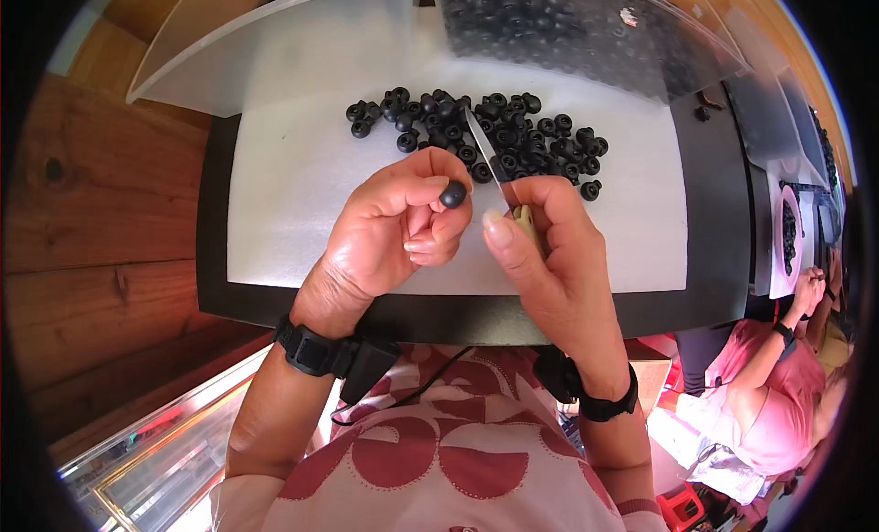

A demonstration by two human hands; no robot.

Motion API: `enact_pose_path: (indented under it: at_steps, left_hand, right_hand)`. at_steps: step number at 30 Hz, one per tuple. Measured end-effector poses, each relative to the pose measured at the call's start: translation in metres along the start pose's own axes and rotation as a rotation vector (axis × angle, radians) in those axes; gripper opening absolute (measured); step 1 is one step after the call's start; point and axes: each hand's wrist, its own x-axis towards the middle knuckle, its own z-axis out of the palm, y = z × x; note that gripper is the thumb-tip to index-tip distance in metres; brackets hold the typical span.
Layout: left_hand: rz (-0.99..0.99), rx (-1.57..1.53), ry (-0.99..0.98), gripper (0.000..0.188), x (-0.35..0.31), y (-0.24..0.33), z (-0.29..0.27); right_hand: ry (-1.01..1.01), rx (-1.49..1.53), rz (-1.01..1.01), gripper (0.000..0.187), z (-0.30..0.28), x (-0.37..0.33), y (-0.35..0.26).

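Note:
Between the thumb and forefinger of my left hand (398, 216) is a small round black part (453, 195), its smooth side facing up. My right hand (563, 262) is closed round the pale green handle of a small knife (485, 146). The knife's narrow silver blade points up and away to the left, over a loose pile of black round parts (522, 138). Many parts in the pile show a ringed, hollow end. Blade and held part are apart. Both hands are above the near half of a white sheet (293, 211).
The sheet lies on a dark table (439, 317). At the far side stand a clear bin (275, 51) and another clear bin (586, 47) full of black parts. To the right, a co-worker (778, 385) sits near a pink tray (786, 239) of black parts. Wooden planks (101, 211) are left.

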Motion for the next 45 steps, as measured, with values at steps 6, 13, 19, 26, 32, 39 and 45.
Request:
enact_pose_path:
  at_steps: [6, 13, 19, 26, 32, 39, 45]
  left_hand:
    - [-0.055, 0.114, 0.013, 0.014, -0.009, 0.001, 0.010]
    - [-0.089, 0.171, -0.025, 0.012, -0.016, 0.009, 0.026]
    - [0.022, 0.290, -0.045, 0.023, -0.024, 0.026, 0.028]
    - [0.703, 0.342, 0.231, 0.029, -0.042, 0.125, 0.050]
    - [0.735, 0.231, 0.408, 0.032, -0.036, 0.147, 0.050]
    - [0.485, 0.756, 0.439, 0.024, -0.042, 0.103, 0.021]
    - [0.386, 1.420, 0.597, 0.021, -0.011, 0.065, -0.036]
  right_hand:
    - [-0.008, 0.011, -0.058, 0.033, 0.007, -0.001, -0.014]
    - [-0.053, 0.192, -0.055, 0.027, 0.003, -0.004, -0.015]
    - [0.001, 0.231, -0.002, 0.021, 0.001, -0.008, -0.014]
    - [0.063, 0.196, -0.051, 0.021, -0.006, -0.016, -0.015]
    - [0.070, 0.183, -0.073, 0.022, -0.003, -0.023, -0.011]
    - [0.072, 0.202, -0.019, 0.021, -0.010, -0.026, -0.012]
    - [0.015, 0.170, -0.031, 0.022, -0.008, -0.025, -0.014]
